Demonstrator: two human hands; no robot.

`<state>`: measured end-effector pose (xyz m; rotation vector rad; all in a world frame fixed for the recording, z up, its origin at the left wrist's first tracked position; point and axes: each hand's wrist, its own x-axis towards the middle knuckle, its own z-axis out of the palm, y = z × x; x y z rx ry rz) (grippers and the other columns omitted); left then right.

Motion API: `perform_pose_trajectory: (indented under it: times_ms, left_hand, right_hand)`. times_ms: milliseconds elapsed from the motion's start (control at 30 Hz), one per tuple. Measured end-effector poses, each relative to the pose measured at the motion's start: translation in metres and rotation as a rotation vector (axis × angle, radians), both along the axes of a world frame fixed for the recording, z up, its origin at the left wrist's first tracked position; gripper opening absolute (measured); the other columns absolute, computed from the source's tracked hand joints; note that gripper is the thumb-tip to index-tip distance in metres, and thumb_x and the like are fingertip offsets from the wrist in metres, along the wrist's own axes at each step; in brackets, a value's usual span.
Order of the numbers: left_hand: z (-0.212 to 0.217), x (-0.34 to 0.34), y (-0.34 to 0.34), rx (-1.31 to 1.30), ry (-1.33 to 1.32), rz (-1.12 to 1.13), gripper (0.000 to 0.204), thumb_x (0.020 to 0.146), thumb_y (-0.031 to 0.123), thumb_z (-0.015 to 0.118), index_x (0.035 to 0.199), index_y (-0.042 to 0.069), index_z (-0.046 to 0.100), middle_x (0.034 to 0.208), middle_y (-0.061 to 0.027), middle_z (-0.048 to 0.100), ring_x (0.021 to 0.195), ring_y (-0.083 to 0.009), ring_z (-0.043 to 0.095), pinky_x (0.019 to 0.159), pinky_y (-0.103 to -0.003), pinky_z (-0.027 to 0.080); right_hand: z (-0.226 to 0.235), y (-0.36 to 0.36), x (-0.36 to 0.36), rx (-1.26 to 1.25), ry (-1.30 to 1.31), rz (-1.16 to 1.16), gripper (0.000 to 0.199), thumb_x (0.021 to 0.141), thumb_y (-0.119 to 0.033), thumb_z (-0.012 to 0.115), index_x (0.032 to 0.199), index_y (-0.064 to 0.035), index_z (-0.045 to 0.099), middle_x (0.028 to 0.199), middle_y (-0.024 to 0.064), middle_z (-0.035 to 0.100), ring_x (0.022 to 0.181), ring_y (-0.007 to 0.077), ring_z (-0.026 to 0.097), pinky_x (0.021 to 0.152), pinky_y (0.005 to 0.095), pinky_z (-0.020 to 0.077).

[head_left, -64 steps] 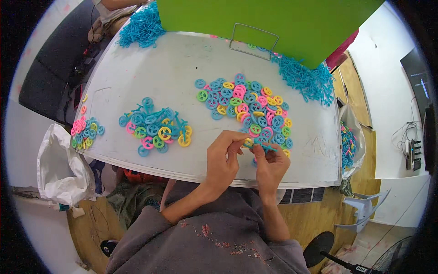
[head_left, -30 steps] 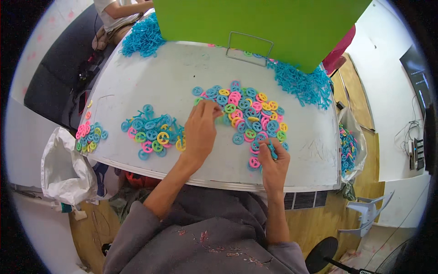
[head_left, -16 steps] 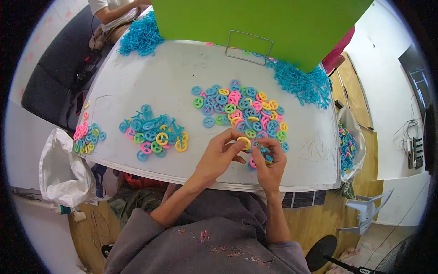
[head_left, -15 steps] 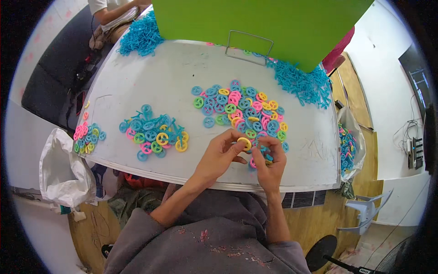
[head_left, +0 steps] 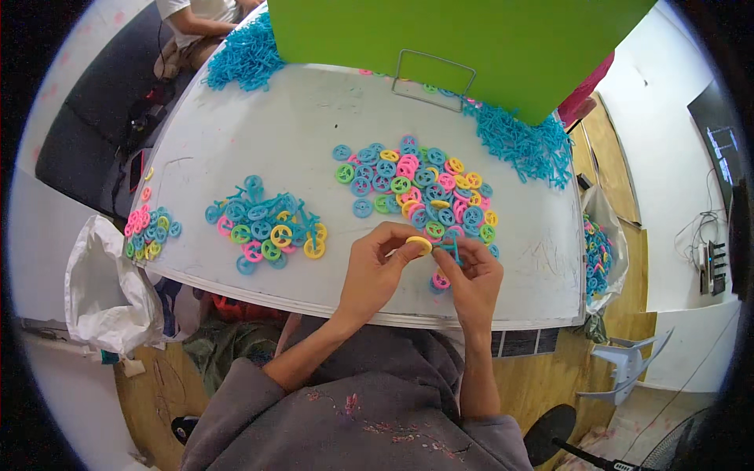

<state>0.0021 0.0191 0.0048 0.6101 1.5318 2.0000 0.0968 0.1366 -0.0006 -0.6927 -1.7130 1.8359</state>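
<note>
Between the thumb and fingers of my left hand (head_left: pixel 375 271) is a small yellow plastic wheel (head_left: pixel 419 245), tilted nearly edge-on. My right hand (head_left: pixel 474 284) pinches a blue plastic stem piece (head_left: pixel 449 249), its end close against the wheel; whether they touch I cannot tell. Just beyond both hands spreads a large pile of blue, pink, yellow and green wheels (head_left: pixel 408 184). To the left lies a smaller heap of wheels joined to blue stems (head_left: pixel 263 224). A pink wheel (head_left: pixel 441 279) shows beneath my right hand.
Blue stem pieces lie in a heap at the far right (head_left: pixel 522 145) and another at the far left (head_left: pixel 245 53). A green board (head_left: pixel 455 39) stands across the back. White sacks hang at the left (head_left: pixel 106 290) and right (head_left: pixel 616 259) table edges. Another person (head_left: pixel 200 23) sits at far left.
The yellow wheel has turned from face-up to nearly edge-on. A blue stem in my right hand now shows plainly beside it. Both hands stay close together.
</note>
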Motion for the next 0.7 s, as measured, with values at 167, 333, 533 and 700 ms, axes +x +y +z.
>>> perform_pose_trajectory:
  times_ms: [167,333,533,700]
  left_hand:
    - [-0.006,-0.002,0.0,-0.005,-0.068,-0.004,0.012,0.093,0.008,0.054,0.097,-0.003,0.055,0.092,-0.0091,0.062,0.089,-0.0151,0.061,0.084,-0.03,0.052]
    - [-0.008,-0.006,0.001,0.003,-0.087,-0.041,0.011,0.094,0.01,0.053,0.095,-0.001,0.053,0.089,-0.0084,0.062,0.085,-0.0141,0.061,0.081,-0.03,0.051]
    - [-0.016,-0.008,0.0,-0.077,0.013,-0.048,0.007,0.092,0.007,0.055,0.092,-0.001,0.053,0.085,-0.0059,0.061,0.081,-0.0114,0.058,0.075,-0.027,0.049]
    - [-0.012,0.002,0.005,-0.109,0.248,0.1,0.002,0.088,-0.003,0.055,0.089,-0.002,0.055,0.081,-0.0063,0.061,0.078,-0.0102,0.057,0.074,-0.025,0.047]
  right_hand:
    - [0.0,-0.006,0.002,0.054,-0.039,0.017,0.023,0.079,0.0,0.072,0.1,0.0012,0.062,0.088,0.0034,0.065,0.077,0.0075,0.057,0.066,0.0209,0.0464]
    - [-0.01,-0.004,0.0,0.165,0.0,0.001,0.016,0.081,0.003,0.068,0.094,-0.0009,0.059,0.087,0.0022,0.063,0.069,0.0023,0.051,0.055,0.0175,0.0384]
    - [-0.014,-0.009,-0.003,0.228,-0.008,0.011,0.016,0.081,0.003,0.067,0.093,-0.0018,0.058,0.085,0.001,0.062,0.066,0.0015,0.049,0.053,0.017,0.0362]
    - [-0.015,-0.008,-0.002,0.088,-0.043,0.006,0.019,0.079,-0.003,0.072,0.093,-0.0018,0.06,0.084,0.0008,0.062,0.07,0.0049,0.049,0.059,0.0207,0.0393]
